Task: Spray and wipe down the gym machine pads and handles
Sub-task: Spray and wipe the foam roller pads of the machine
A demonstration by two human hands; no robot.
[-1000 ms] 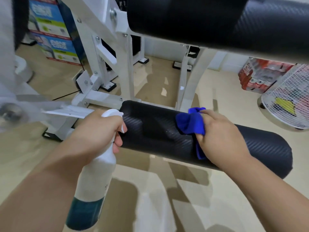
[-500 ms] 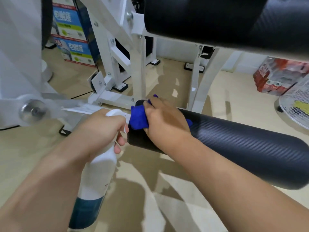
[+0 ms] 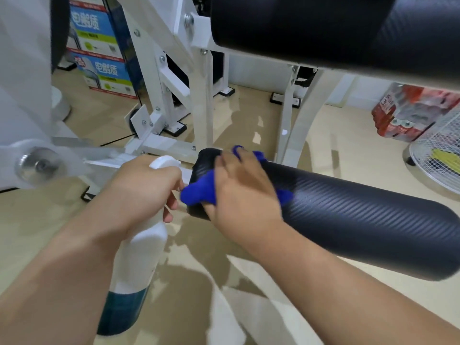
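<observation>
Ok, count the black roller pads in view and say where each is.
2. One lower pad under the right hand and blue cloth; one upper pad across the top. A dark shape at far left may be another.

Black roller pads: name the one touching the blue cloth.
The lower pad: the right hand holds the blue cloth against it; the upper pad is untouched.

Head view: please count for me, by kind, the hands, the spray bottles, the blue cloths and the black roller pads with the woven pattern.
hands: 2 (left hand, right hand)
spray bottle: 1
blue cloth: 1
black roller pads: 2 (lower pad, upper pad)
Total: 6
</observation>
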